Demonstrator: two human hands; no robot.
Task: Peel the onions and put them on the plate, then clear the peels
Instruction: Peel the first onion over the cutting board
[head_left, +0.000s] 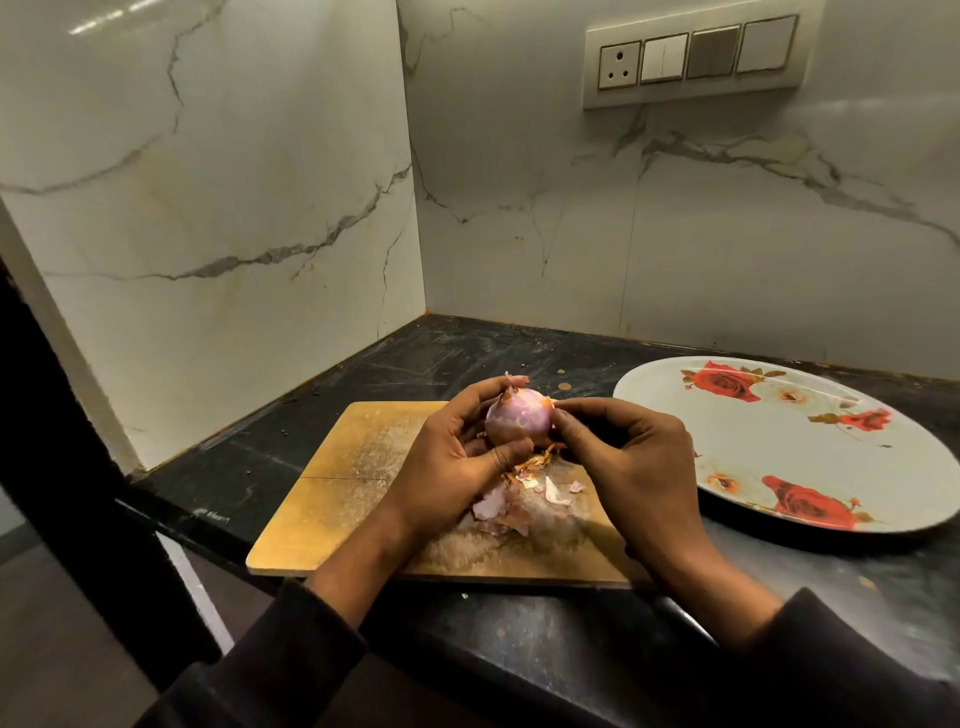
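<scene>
onion (518, 417) cupped in left hand (451, 457) – right hand (631, 457) pinching its skin

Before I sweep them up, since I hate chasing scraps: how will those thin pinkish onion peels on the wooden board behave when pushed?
The thin pinkish onion peels look papery and curled, so probably very light and floppy. They lie loose on the wooden board, so they will likely scatter rather than slide together.

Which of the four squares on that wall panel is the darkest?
The third square from the left on the switch panel: it is grey, while the socket and the other two are pale cream.
</scene>
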